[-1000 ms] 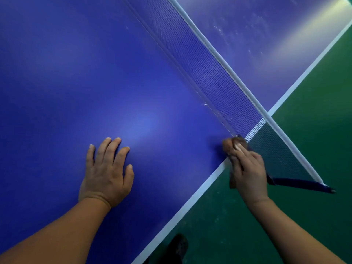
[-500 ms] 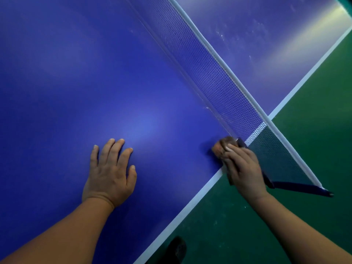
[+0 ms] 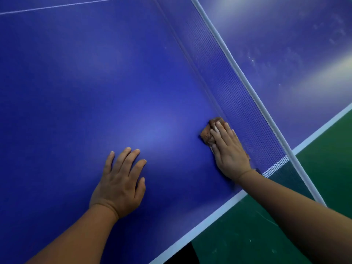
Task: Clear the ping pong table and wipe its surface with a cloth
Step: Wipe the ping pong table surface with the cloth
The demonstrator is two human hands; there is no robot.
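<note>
The right hand [image 3: 229, 149] presses flat, fingers straight, on the brown cloth [image 3: 207, 133], which lies under its fingers on the table [image 3: 76, 82] beside the net [image 3: 236, 92]. The left hand [image 3: 120, 184] rests open on the table.

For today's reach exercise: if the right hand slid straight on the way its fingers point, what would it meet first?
Probably the net: the right hand, pressing the cloth, points up along its base, nearly touching it already.

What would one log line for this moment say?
step: wiping | right hand: presses cloth on table beside net | left hand: flat on table
</note>
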